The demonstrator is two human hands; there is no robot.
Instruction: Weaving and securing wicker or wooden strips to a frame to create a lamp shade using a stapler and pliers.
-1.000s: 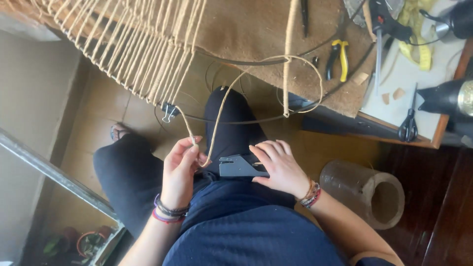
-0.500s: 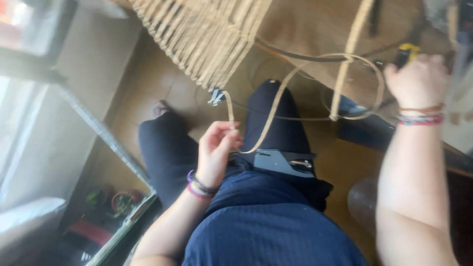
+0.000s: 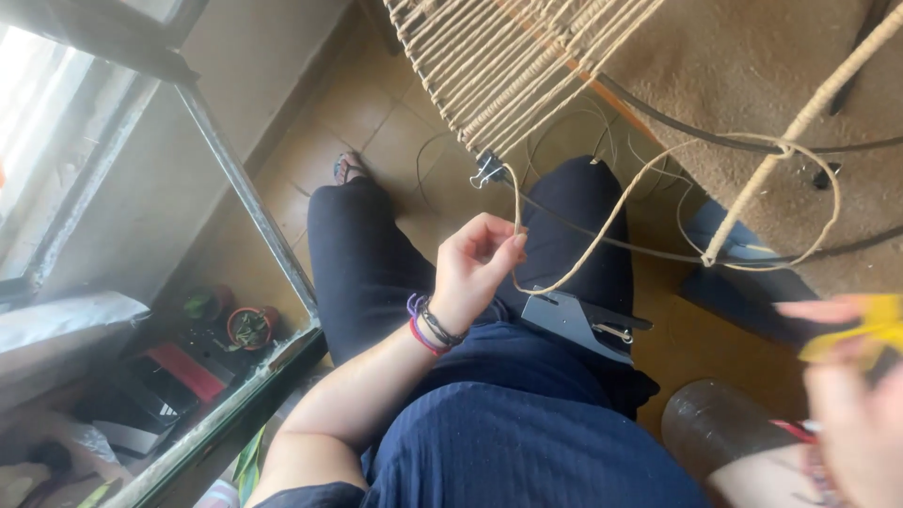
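My left hand (image 3: 478,268) pinches a tan woven cord (image 3: 602,226) above my lap. The cord loops up to a frame strung with many cords (image 3: 508,66), where a small metal clip (image 3: 486,170) hangs. My right hand (image 3: 851,395) is blurred at the right edge, closed on a yellow-handled tool (image 3: 870,329). A grey staple gun (image 3: 578,325) lies on my right thigh, touched by neither hand.
A brown felt-covered work surface (image 3: 752,66) spans the top right with a dark cable across it. A cylindrical container (image 3: 705,428) stands on the floor at lower right. A metal window frame (image 3: 245,198) and small potted plants (image 3: 235,325) sit on the left.
My right hand left the staple gun on my lap, reached up to the bench, and has come back down holding a yellow-handled tool. The left hand kept hold of the cord.
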